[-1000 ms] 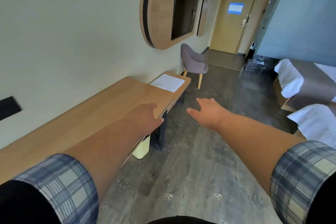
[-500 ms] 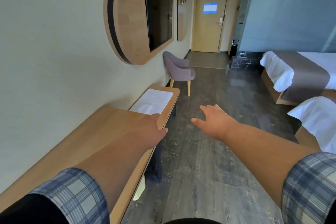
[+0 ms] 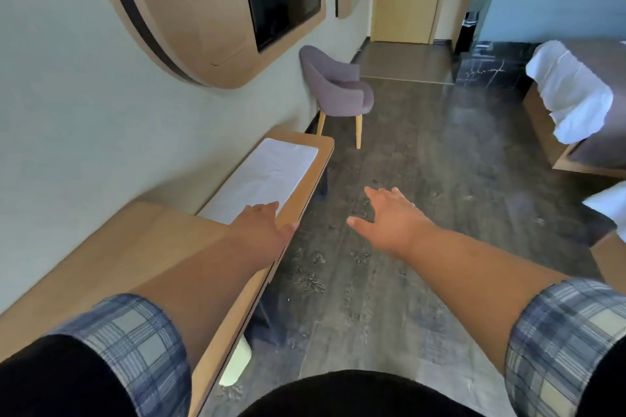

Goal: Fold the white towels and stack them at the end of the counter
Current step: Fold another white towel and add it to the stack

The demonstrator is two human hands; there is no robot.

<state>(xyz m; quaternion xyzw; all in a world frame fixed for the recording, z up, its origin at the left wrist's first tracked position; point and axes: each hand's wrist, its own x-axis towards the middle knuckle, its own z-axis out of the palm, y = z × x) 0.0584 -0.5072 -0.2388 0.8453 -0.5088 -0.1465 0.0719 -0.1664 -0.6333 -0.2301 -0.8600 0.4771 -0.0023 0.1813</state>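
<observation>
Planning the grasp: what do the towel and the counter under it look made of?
Towel looks like soft white cloth, matte, with faint creases. Counter seems wood or wood-look laminate: smooth tan face, light sheen, rounded corner; which, cannot tell.

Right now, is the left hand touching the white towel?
Cannot tell. In the head view the left hand overlaps the near end of the white towel; no gap or contact shows.
</observation>
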